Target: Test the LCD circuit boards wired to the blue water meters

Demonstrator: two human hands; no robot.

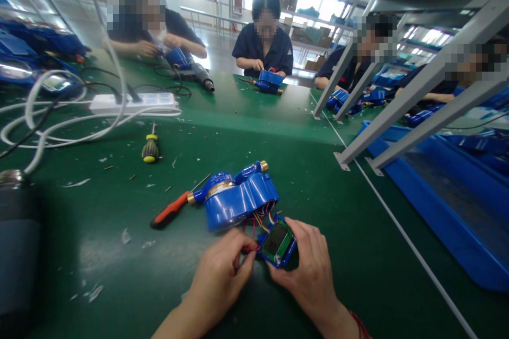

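Between thumb and fingers, my right hand [312,262] grips a small circuit board with a display [277,241], set in a blue frame. My left hand [222,270] pinches a red wire [251,248] at the board's left edge. Several coloured wires [262,219] run from the board to a blue water meter [240,198], which lies on the green table just beyond my hands. It has brass threaded ends. Beside its left end rests a screwdriver with an orange and black handle [170,211], its shaft partly behind the meter.
A yellow-green screwdriver [150,148], a white power strip [133,102] and looped cables lie at left. A dark rounded object [18,254] stands near left. At right are metal struts [397,84] and a blue tray [433,196]. Several co-workers sit across the table with blue meters.
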